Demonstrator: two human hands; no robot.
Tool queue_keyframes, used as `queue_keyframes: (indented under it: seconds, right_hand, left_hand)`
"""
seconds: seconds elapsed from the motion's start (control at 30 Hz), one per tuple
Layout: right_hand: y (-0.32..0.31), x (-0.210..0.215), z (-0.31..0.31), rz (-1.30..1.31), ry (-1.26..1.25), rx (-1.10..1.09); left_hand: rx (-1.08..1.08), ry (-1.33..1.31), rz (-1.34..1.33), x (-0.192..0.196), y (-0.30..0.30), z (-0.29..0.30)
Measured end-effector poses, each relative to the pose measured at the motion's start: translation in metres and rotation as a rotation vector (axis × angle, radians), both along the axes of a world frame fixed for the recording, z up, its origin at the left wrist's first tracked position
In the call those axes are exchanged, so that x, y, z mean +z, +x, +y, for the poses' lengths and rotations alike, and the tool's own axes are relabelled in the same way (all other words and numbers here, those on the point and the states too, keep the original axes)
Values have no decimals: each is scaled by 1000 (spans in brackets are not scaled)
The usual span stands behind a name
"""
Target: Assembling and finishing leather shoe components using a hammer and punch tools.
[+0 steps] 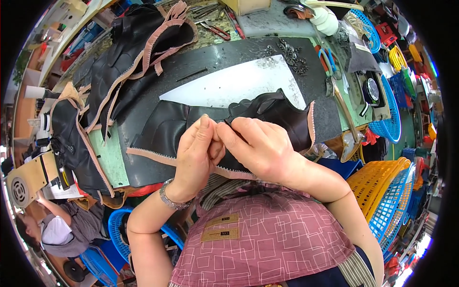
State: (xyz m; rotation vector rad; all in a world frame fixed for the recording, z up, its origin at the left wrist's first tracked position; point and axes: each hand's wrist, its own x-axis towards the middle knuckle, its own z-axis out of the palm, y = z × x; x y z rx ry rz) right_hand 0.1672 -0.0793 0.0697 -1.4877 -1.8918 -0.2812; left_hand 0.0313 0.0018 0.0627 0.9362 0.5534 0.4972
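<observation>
A black leather shoe upper [282,119] with a tan, zigzag-cut edge lies spread across the dark work mat in front of me. Above its middle my two hands meet, fingertips pressed together. My left hand [197,143] is closed, its thumb pointing up and its fingers curled. Beside it my right hand [258,143] pinches with thumb and forefinger at a small dark bit of the upper. Whatever lies between the fingertips is too small and too covered to name. A white sheet [234,83] lies just beyond the upper.
More black uppers [119,62] are heaped at the left. Small dark metal pieces [292,57] and a thin rod [191,74] lie on the mat. Scissors [327,62] and red-handled pliers [215,31] are farther back. Yellow baskets [373,186] stand at right; another person [67,227] sits at left.
</observation>
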Motion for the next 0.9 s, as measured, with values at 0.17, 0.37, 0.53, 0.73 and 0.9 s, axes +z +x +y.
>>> queue_keyframes:
  seconds: [0.17, 0.37, 0.53, 0.73, 0.9]
  right_hand:
    - [4, -1, -4, -230, 19, -17]
    - [26, -2, 5, 173, -82, -103]
    - [13, -13, -27, 564, -479, 453]
    - [0, -42, -23, 757, -573, 429]
    - [1, -42, -16, 1364, -725, 120]
  left_hand:
    - [-33, -171, 66, -3, 0, -5]
    - [-239, -161, 159, 2, -4, -5]
    - [-63, 371, 182, 3, -16, 32]
    - [-569, 1423, 519, -4, -10, 83]
    - [-659, 1596, 791, 7, 6, 76]
